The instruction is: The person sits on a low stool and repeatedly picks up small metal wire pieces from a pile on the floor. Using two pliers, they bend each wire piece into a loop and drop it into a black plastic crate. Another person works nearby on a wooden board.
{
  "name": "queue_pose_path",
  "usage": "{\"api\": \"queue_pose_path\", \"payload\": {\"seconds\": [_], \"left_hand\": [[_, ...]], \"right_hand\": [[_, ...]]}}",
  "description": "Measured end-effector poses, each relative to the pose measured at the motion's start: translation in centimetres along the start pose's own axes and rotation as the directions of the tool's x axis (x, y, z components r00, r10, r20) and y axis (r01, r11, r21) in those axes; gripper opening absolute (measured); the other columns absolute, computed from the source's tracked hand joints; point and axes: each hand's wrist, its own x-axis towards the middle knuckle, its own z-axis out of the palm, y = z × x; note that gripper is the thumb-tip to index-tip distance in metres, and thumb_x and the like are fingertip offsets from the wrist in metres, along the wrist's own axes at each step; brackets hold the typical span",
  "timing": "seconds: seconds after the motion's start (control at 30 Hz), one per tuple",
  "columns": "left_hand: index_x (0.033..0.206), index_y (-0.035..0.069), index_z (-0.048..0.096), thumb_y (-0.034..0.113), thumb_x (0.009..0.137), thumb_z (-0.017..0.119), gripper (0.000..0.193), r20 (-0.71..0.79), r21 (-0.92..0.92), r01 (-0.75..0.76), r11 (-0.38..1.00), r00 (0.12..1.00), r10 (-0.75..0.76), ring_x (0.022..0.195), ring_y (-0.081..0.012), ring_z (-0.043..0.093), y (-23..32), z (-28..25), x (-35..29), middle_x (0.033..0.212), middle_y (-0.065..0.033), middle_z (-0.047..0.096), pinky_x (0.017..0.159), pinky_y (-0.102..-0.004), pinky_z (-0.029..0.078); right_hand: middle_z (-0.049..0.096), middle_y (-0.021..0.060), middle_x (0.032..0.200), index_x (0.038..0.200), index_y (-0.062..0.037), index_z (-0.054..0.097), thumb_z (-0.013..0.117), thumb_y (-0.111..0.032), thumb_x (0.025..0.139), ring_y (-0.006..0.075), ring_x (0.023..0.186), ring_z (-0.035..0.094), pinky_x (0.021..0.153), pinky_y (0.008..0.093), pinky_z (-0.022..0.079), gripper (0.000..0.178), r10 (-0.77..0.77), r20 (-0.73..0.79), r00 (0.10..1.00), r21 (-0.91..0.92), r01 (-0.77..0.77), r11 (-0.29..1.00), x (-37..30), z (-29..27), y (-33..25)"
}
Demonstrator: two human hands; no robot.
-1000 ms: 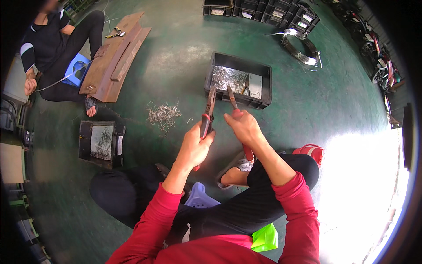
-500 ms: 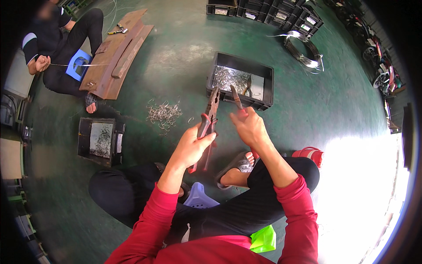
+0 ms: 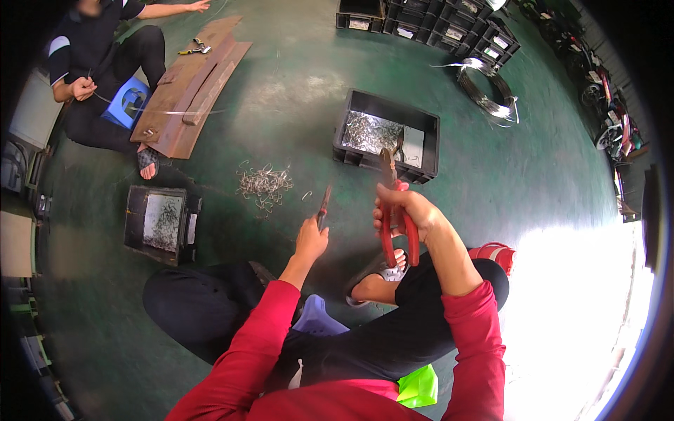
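My left hand [image 3: 309,241] is closed around pliers with dark, red-marked handles [image 3: 324,212], their jaws pointing away from me. My right hand [image 3: 413,205] grips red-handled pliers [image 3: 388,242]; these are held upright, jaws up, in front of the near wall of a black crate [image 3: 357,158]. Nothing shows clearly between either pair of jaws. In the crate lie many small bent wire pieces on a white sheet, and another dark tool [image 3: 399,144]. Left of my left hand, a pile of bent wire hooks [image 3: 264,185] rests on the green floor, with a single loose hook [image 3: 307,196] beside it.
Another black crate [image 3: 189,217] stands at left. Beyond it a person sits by a rusty metal bench [image 3: 186,91] with pliers [image 3: 195,48] on it, holding a wire. At the back are stacked black crates [image 3: 435,35] and a wire coil [image 3: 484,91]. A red object [image 3: 495,256] is by my right knee.
My left hand has lowered toward me with its pliers. My right hand has turned, bringing its red handles into view. At far left, the other person's arm has stretched out to the right.
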Motion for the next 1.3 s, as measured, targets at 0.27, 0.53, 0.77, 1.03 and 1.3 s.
{"api": "queue_pose_path", "payload": {"seconds": [0.27, 0.53, 0.77, 1.03, 1.3], "left_hand": [[0.124, -0.002, 0.056, 0.028, 0.083, 0.067, 0.051, 0.093, 0.131, 0.132, 0.983, 0.985, -0.145, 0.109, -0.0375, 0.058, -5.7, 1.7, 0.5, 0.116, -0.0243, 0.06, 0.093, -0.0435, 0.045], [0.109, 0.006, 0.07, 0.013, 0.09, 0.065, 0.021, -0.308, -0.555, -0.312, 0.771, 0.938, 0.158, 0.079, -0.0056, 0.061, 7.4, -11.2, 1.9, 0.092, -0.0022, 0.069, 0.069, -0.0207, 0.048], [0.098, 0.002, 0.071, 0.003, 0.082, 0.071, 0.017, -0.325, -0.255, -0.452, 0.855, 0.873, 0.364, 0.071, -0.0112, 0.064, 12.6, -13.4, -1.9, 0.087, -0.0088, 0.07, 0.062, -0.0239, 0.049], [0.096, -0.001, 0.068, 0.004, 0.088, 0.065, 0.01, -0.279, -0.824, -0.282, 0.492, 0.957, 0.083, 0.08, -0.0154, 0.067, 11.3, -12.8, -0.8, 0.091, -0.0075, 0.069, 0.071, -0.0287, 0.055], [0.102, 0.006, 0.066, 0.01, 0.089, 0.065, 0.013, -0.263, -0.958, -0.263, 0.113, 0.965, 0.015, 0.089, -0.0209, 0.067, 11.5, -12.5, -1.1, 0.097, -0.0094, 0.069, 0.08, -0.0319, 0.053]], "right_hand": [[0.064, 0.0158, 0.081, 0.09, -0.0011, 0.056, 0.068, -0.045, 0.084, 0.0298, 0.078, 0.065, 0.071, 0.0413, 0.052, 0.046, -0.202, -0.1, 0.974, -0.488, 0.129, 0.863, 0.1, 1.3, 0.2], [0.065, 0.0253, 0.093, 0.097, 0.0033, 0.053, 0.065, -0.031, 0.082, 0.0394, 0.09, 0.064, 0.079, 0.0462, 0.05, 0.04, -0.576, -0.167, 0.801, -0.972, -0.034, 0.235, -1.4, 3.9, 0.8], [0.065, 0.0208, 0.096, 0.101, 0.0025, 0.056, 0.067, -0.019, 0.079, 0.039, 0.09, 0.063, 0.077, 0.0457, 0.049, 0.033, -0.688, -0.077, 0.722, -0.996, -0.032, 0.077, -1.3, 4.8, 2.3], [0.063, 0.0146, 0.1, 0.112, 0.0033, 0.052, 0.068, -0.024, 0.082, 0.0276, 0.097, 0.062, 0.084, 0.0372, 0.048, 0.043, -0.468, -0.069, 0.881, -0.883, 0.164, 0.439, -1.6, 5.0, 1.9], [0.061, 0.0089, 0.103, 0.121, -0.0011, 0.05, 0.062, -0.036, 0.091, 0.0195, 0.099, 0.059, 0.086, 0.0381, 0.047, 0.048, 0.039, 0.271, 0.962, -0.308, 0.048, 0.95, -2.1, 6.9, 2.3]]}}
